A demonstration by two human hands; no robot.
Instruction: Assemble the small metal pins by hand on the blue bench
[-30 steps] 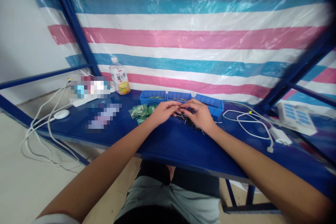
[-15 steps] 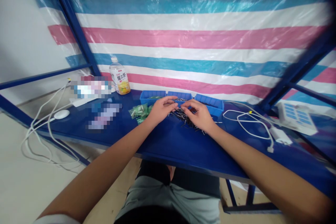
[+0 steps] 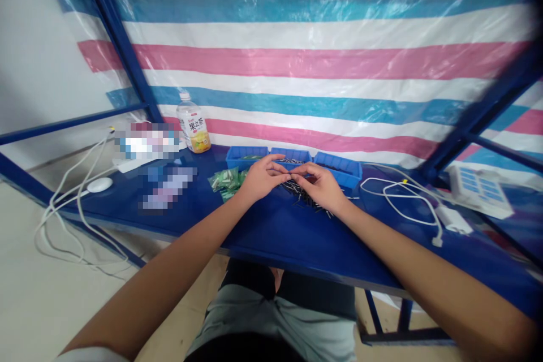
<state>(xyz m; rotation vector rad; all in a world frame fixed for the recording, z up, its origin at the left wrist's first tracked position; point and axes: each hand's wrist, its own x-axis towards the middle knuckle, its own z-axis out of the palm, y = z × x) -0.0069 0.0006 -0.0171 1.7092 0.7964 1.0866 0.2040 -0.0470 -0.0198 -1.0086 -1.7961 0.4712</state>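
Observation:
My left hand [image 3: 263, 177] and my right hand [image 3: 319, 182] meet at their fingertips above a heap of thin dark and silvery pieces [image 3: 306, 198], perhaps screws, on the blue table [image 3: 271, 226]. Both hands are closed in a pinch; whatever lies between the fingertips is too small to make out. Behind them stand three blue plastic bins [image 3: 355, 169] in a row. Similar thin pieces show in the middle bin, and something green is in the left one. Several small green bags [image 3: 224, 179] with pale contents lie just left of my left hand.
A drink bottle [image 3: 195, 127] stands at the back left, near a white power strip [image 3: 127, 165] and a round white puck [image 3: 99, 185] with cables. On the right lie a white cable, an adapter [image 3: 453, 219] and a white device with blue keys [image 3: 481, 189]. Blue frame posts flank the table.
My left hand has shifted slightly to the right, and the fingertips of both hands have come together. The things on the table look the same.

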